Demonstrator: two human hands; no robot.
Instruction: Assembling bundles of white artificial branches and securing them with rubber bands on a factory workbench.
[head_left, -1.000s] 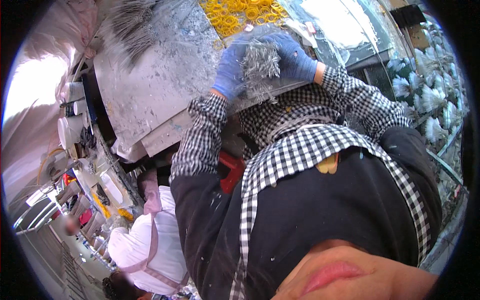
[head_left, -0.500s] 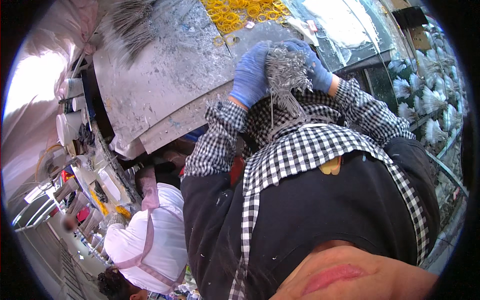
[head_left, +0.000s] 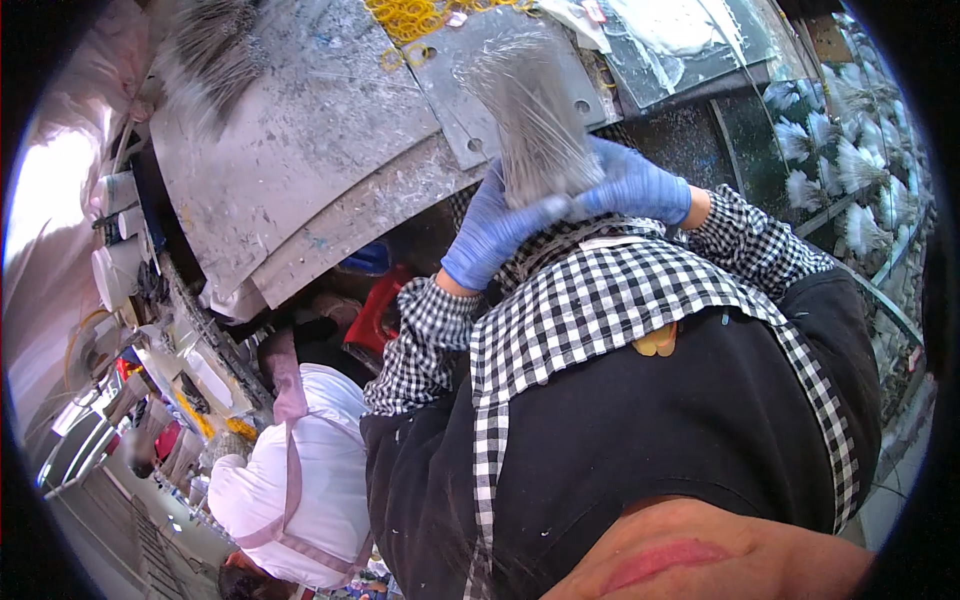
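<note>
A thick bundle of thin grey wire-like strands point(head_left: 545, 125) stands between my two hands, its far end fanned out and blurred above a grey metal plate point(head_left: 455, 105) with round holes. My left hand point(head_left: 495, 225), in a blue glove, is closed around the bundle's near end from the left. From the right, my right hand point(head_left: 635, 180), gloved alike, grips the same end, and the thumbs come together in front. The strands' near tips are partly hidden by the fingers.
Yellow rubber bands point(head_left: 408, 18) lie at the far edge, beside a board with white paste point(head_left: 665, 25). Another strand bundle point(head_left: 215, 50) rests at upper left. White-tufted bundles point(head_left: 860, 170) fill a rack on the right. A co-worker in white point(head_left: 300, 480) sits at lower left.
Both hands have come nearer to my body with the bundle. Its strand tips pointed toward me before; now the fanned end points away, and my grip has shifted to the near end.
</note>
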